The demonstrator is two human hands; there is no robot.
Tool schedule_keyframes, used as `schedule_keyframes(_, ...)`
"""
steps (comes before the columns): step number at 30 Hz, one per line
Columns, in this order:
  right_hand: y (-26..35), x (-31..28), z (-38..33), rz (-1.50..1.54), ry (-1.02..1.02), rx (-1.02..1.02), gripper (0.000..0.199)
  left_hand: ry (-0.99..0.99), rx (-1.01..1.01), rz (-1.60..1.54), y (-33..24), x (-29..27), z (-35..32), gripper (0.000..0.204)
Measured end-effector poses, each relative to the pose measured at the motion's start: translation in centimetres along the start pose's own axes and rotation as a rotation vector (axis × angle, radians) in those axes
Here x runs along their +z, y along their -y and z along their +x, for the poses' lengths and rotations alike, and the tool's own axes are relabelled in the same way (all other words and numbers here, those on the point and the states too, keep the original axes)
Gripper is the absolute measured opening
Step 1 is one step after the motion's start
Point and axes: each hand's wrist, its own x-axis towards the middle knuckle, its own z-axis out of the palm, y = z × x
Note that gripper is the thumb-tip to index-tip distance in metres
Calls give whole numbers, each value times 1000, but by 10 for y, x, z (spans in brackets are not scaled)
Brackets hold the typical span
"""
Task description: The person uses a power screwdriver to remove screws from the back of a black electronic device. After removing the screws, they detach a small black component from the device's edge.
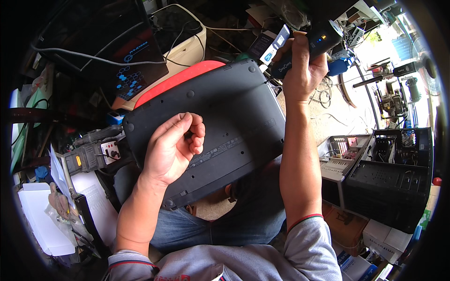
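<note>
A black laptop (pixel 220 103) lies upside down across my knees, its vents, rubber feet and screw holes showing. My left hand (pixel 173 145) hovers over the near left part of its underside, palm turned up and fingers curled in. Whatever those fingers hold, if anything, is hidden. Beyond the laptop's far right corner, my right hand (pixel 304 70) is wrapped round a dark cylindrical device (pixel 325 38) with small blue and orange lights. Its other end points down and left past my fist.
A red rounded surface (pixel 178 82) shows behind the laptop. Far left stands a dark panel (pixel 108 51) with cables across it. An open computer case (pixel 393 173) sits on the right, above cardboard boxes (pixel 344 225). At left are a power tool (pixel 89 157) and white card (pixel 44 218).
</note>
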Motion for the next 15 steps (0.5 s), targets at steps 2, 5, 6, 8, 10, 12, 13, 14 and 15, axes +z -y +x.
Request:
schedule_keyframes(2,1,-2,1,23,5,-3,16,3,3,4,0,1,1,22)
schedule_keyframes(5,8,-2,2,50,-8,7,18,-1,3,6,0,2,1,22)
schedule_keyframes(6,11,-2,3,58,-16,13,18,8,4,0,0,1,0,22)
schedule_keyframes(8,13,-4,5,107,-16,-3,23,27,8,-13,0,0,0,22)
schedule_keyframes(10,24,0,5,219,-46,14,25,29,10,14,1,0,2,23)
schedule_keyframes(12,34,5,1,384,-16,100,36,13,14,43,2,1,2,24)
schedule_keyframes(13,40,9,-2,443,23,116,43,3,14,57,2,4,3,24)
schedule_keyframes(14,46,13,-6,504,60,132,50,-11,13,73,3,5,4,24)
schedule_keyframes(15,52,17,-10,538,121,132,56,19,9,87,4,3,6,28)
